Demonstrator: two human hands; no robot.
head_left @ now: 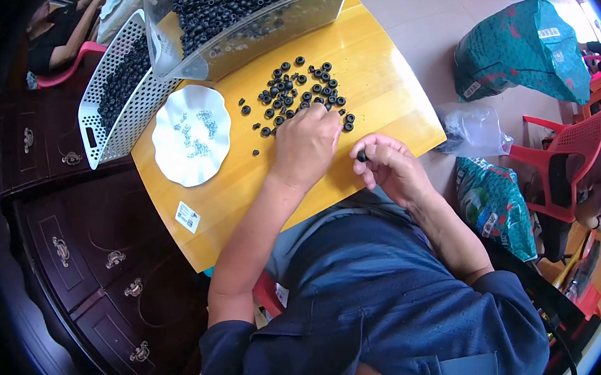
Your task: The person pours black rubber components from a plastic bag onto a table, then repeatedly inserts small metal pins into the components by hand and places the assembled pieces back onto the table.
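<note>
Yellow table, smooth and glossy, wood-grained, one corner rounded (386, 63). Clear plastic bin, straight-walled, heaped with small black pieces (296, 22). White basket, rigid, perforated all over with round holes, also holding black pieces (125, 126). White plate, shiny, scalloped rim, bearing tiny translucent bits in loose clusters (165, 120). Loose black pieces, many ring-shaped with a central hole, some smaller and irregular, scattered across the tabletop beyond the hands (269, 113).

Right hand: I see it near the table's front edge, palm turned inward, thumb and forefinger closed on a single rounded black piece (362, 155), the remaining fingers loosely curled (393, 169). Left hand: reached forward, back upward, wrist bent, fingers curled down at the near side of the scatter (308, 142); its fingertips are hidden from me, so I cannot tell their opening or any hold.
</note>
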